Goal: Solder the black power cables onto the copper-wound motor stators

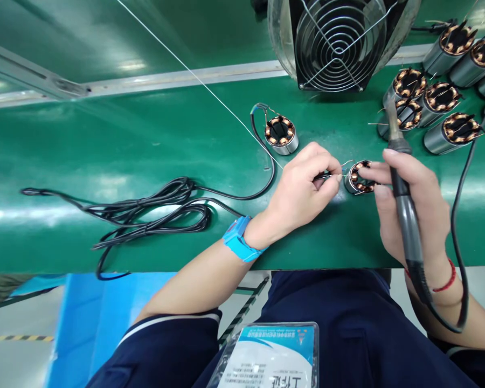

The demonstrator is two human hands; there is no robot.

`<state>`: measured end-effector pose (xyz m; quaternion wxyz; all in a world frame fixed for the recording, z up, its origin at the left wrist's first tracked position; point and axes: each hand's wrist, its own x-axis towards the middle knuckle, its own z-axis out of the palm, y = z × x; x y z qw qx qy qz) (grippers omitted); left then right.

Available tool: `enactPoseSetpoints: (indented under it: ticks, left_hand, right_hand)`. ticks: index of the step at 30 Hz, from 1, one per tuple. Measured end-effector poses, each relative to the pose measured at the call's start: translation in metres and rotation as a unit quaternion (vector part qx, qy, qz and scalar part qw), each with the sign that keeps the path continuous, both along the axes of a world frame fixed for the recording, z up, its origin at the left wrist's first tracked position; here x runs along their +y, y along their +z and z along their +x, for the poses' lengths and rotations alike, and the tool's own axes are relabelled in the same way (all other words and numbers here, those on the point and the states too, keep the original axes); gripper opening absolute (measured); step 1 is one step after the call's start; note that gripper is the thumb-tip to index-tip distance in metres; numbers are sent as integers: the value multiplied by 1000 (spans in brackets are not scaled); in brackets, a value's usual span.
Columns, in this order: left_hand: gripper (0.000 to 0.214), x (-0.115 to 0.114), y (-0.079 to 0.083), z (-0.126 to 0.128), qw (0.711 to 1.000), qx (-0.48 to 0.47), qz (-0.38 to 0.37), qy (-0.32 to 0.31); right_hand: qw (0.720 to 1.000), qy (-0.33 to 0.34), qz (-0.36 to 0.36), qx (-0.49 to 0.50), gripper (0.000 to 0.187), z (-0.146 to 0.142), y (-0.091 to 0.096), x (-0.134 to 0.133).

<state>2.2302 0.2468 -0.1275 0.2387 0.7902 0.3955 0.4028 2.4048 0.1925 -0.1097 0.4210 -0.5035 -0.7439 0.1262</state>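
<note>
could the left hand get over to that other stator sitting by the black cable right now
Probably yes: bare green bench lies between the left hand and that stator, though its fingers are pinching a wire.

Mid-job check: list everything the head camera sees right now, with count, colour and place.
stator in hand: 1, steel with copper windings, on the belt between both hands
soldering iron: 1, black, gripped in the right hand, tip pointing away
lead wires: thin, count unclear, pinched by the left fingers beside that stator
wired stator: 1, steel and copper, behind the left hand, joined to the cable
black cable: 1 bundle, coiled at left on the belt
stator pile: about eight, steel and copper, far right
fan: 1, black with wire grille, top centre
solder wire: 1, silver strand, crossing diagonally
green belt: 1, work surface
badge: 1, white and blue, bottom centre
left hand: blue wrist strap
right hand: red wrist cord
</note>
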Motion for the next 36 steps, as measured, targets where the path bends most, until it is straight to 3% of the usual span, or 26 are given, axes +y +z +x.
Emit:
enactPoseSetpoints:
  ticks: [8,14,18,23,26,29,33,36]
  left_hand:
    - [16,-1,-1,-1,1000,0,-7,0]
    - [16,-1,2,0,999,-21,-26,-3]
    - [11,-2,10,-1,987,-51,-149,-12]
    - [7,-2,21,-2,914,-125,-382,-53]
    - [8,-3,22,-3,890,-153,-427,-52]
    - [8,-6,18,-3,910,-167,-377,-41]
    - [7,-10,10,-3,981,-113,-157,-26]
    - [10,-14,4,-3,999,-35,1,-32]
  right_hand:
    - [996,16,48,-77,45,-2,-10,6]
    - [997,-58,46,-19,48,0,-17,3]
    - [998,-52,26,-41,47,-5,-16,2]
    - [997,-64,18,-39,49,-12,-17,4]
    - [998,-55,25,-36,49,-14,-19,4]
    - [999,-40,20,-7,49,-14,-21,5]
    - [999,-13,39,36,50,-14,-19,6]
    - [997,-13,39,64,48,-14,-19,6]
